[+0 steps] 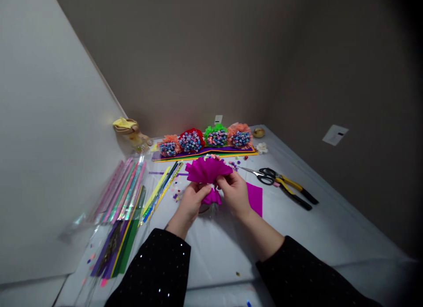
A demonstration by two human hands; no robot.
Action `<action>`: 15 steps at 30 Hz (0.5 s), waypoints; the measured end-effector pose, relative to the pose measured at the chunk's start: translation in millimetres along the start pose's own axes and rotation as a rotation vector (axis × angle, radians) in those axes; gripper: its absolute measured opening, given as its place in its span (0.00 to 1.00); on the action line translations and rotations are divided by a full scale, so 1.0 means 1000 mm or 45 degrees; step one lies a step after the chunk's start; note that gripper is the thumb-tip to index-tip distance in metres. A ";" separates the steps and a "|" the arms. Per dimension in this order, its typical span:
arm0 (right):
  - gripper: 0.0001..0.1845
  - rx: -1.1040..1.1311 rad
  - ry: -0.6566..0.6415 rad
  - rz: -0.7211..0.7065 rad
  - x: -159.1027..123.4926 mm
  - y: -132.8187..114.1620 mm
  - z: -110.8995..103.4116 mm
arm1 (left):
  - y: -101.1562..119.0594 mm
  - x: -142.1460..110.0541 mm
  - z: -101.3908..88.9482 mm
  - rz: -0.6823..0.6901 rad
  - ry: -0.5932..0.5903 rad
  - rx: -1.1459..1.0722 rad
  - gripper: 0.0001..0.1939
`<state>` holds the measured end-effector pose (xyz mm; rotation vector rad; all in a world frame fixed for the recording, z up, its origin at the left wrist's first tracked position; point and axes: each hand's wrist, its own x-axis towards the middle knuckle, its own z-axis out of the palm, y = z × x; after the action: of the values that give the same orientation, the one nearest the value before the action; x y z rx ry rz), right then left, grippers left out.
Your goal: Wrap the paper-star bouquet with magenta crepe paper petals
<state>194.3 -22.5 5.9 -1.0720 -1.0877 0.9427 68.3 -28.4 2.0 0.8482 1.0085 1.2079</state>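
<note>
On the white worktop [218,254], four finished-looking bouquets [205,140] sit in a row at the back, ruffled paper around blue-pink clusters. A fifth bouquet [207,170], wrapped in magenta paper, is held up mid-worktop: the left hand [193,201] and right hand [234,194] both grip its gathered neck, a pale tuft showing beneath

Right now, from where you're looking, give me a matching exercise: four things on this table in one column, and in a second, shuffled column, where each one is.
Things:
1. Magenta crepe-paper bouquet
2. Steel scissors with black handles
3. Green-ruffled paper bouquet
4. Flat magenta paper sheet

Places:
A. Beside the yellow-and-black-handled pliers
B. Held between left hand and right hand
C. Just right of the right hand
D. In the back row, on layered coloured paper sheets

Pairs: 1-B, 2-A, 3-D, 4-C
</note>
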 end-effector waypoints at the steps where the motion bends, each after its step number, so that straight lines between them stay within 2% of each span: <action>1: 0.06 -0.040 -0.005 -0.026 0.000 0.001 0.000 | 0.000 0.000 -0.001 -0.012 0.005 0.001 0.20; 5: 0.05 -0.148 -0.017 -0.058 -0.001 0.003 0.000 | 0.000 0.001 0.000 -0.032 0.031 -0.064 0.21; 10: 0.06 -0.117 -0.087 -0.064 -0.003 0.001 0.004 | -0.003 0.000 0.002 0.030 0.105 -0.164 0.24; 13: 0.04 -0.081 -0.073 -0.075 -0.004 0.000 0.005 | -0.008 0.003 -0.002 0.081 0.148 -0.114 0.24; 15: 0.03 -0.032 -0.071 -0.084 -0.004 -0.001 0.003 | -0.010 0.006 -0.009 0.122 0.151 0.020 0.22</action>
<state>190.5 -25.9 6.4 -1.0295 -1.1770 0.9130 63.6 -24.4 -11.5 0.8529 1.0841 1.3460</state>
